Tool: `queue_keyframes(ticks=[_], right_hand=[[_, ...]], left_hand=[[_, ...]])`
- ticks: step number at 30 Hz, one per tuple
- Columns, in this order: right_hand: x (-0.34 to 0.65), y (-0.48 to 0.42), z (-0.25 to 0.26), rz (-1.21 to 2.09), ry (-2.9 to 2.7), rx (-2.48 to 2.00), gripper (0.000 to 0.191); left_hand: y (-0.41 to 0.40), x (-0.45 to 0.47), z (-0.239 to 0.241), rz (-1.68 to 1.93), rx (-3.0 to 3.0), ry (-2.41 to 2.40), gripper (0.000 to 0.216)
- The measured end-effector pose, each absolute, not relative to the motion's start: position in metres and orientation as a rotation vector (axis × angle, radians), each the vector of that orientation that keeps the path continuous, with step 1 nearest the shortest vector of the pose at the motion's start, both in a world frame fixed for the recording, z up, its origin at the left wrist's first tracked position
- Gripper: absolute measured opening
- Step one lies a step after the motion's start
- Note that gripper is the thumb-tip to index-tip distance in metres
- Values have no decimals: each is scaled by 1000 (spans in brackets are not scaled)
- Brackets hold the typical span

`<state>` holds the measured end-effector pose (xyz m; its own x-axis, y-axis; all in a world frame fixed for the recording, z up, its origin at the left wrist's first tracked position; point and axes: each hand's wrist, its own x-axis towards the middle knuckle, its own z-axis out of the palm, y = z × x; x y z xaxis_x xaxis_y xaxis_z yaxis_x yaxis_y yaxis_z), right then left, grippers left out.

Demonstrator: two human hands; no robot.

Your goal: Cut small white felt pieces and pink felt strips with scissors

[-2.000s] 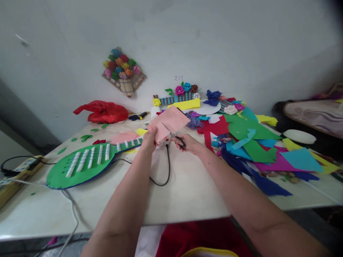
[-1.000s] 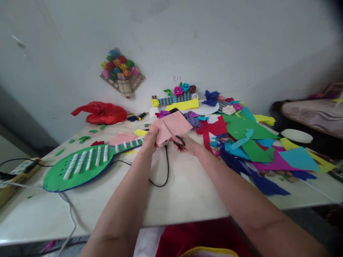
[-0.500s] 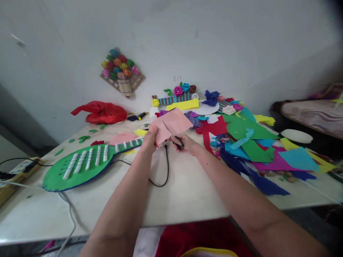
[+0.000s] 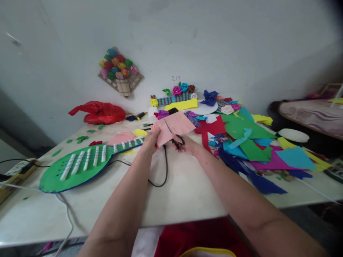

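A sheet of pink paper (image 4: 180, 123) is held up over the middle of the table by my left hand (image 4: 152, 140), which pinches its left edge. My right hand (image 4: 187, 144) has its fingers in the black handles of a pair of scissors (image 4: 179, 141). One scissor blade lies across the face of the paper, pointing up and left. Below the paper, a black cable (image 4: 166, 171) curves over the tabletop. To the left of my left hand rests a green paper guitar shape (image 4: 80, 167) with white rolled strips and strings.
Many coloured paper pieces (image 4: 246, 132) cover the right side, with a white bowl (image 4: 293, 135) beyond. At the back are a red plastic bag (image 4: 99, 112), a yellow-handled tool (image 4: 139, 116) and paper flowers (image 4: 184, 87). A power strip (image 4: 18, 171) sits at the left edge.
The scissors' handles have spread apart and the pink paper has shifted slightly right and down. The whole view has moved a little.
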<state>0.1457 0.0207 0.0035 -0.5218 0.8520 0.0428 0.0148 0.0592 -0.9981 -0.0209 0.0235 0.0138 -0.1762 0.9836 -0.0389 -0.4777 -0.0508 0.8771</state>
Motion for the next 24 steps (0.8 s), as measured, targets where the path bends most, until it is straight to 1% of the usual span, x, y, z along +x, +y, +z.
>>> queue_keyframes(ticks=[7, 11, 19, 24], right_hand=[[144, 19, 4, 1494, -1635, -886, 47], [142, 20, 3, 1493, -1609, -880, 47], [135, 21, 0, 1477, -1528, -985, 34], [136, 20, 0, 1454, -1602, -915, 37]], left_hand=[[24, -20, 16, 1573, 721, 911, 11], [24, -20, 17, 1558, 704, 945, 14], [25, -21, 17, 1613, 653, 946, 12], [25, -21, 18, 1612, 675, 922, 11]])
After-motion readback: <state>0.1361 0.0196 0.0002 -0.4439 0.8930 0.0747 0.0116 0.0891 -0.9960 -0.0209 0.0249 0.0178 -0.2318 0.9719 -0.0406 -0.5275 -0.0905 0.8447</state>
